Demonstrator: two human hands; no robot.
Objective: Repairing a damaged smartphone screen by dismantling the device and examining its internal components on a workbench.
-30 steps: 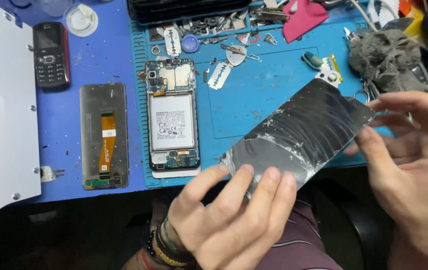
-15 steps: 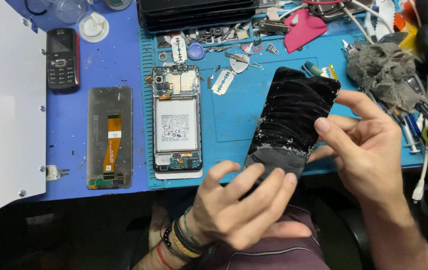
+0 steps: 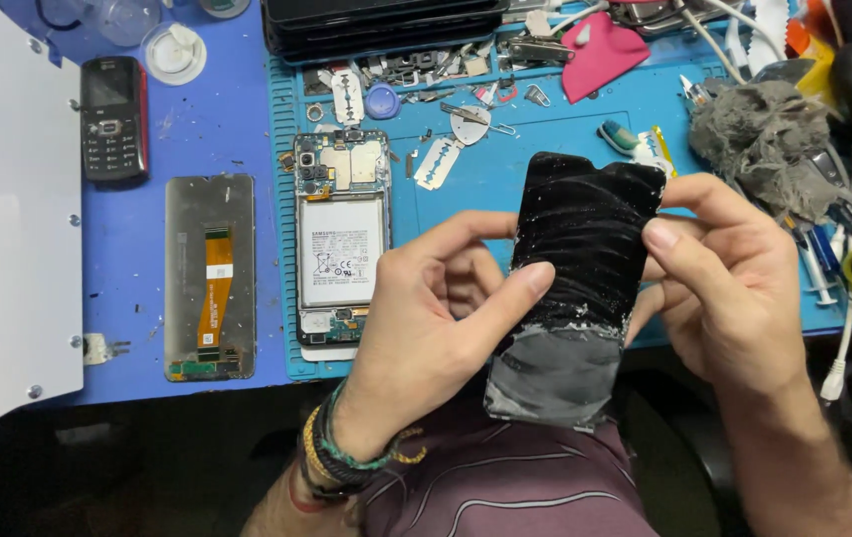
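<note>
I have the cracked phone screen panel (image 3: pixel 577 288) held up between both hands over the near edge of the blue work mat (image 3: pixel 545 179), its notched top pointing away from me and its grey, shattered lower part hanging toward my lap. My left hand (image 3: pixel 426 318) is closed on the panel's left edge, thumb pressed on the dark face, and my right hand (image 3: pixel 734 288) grips the right edge with the forefinger laid across the upper corner. By my reading, I am at the inspecting and stripping stage, working over the broken glass rather than fitting anything. The opened phone body (image 3: pixel 339 234) with its white battery lies flat on the mat to the left, well apart from the panel, and the spare display (image 3: pixel 210 278) with its orange flex cable lies further left beside it. Any peeling calls for a steady pinch and slow pull, since the fractured lower area looks liable to shed splinters.
</note>
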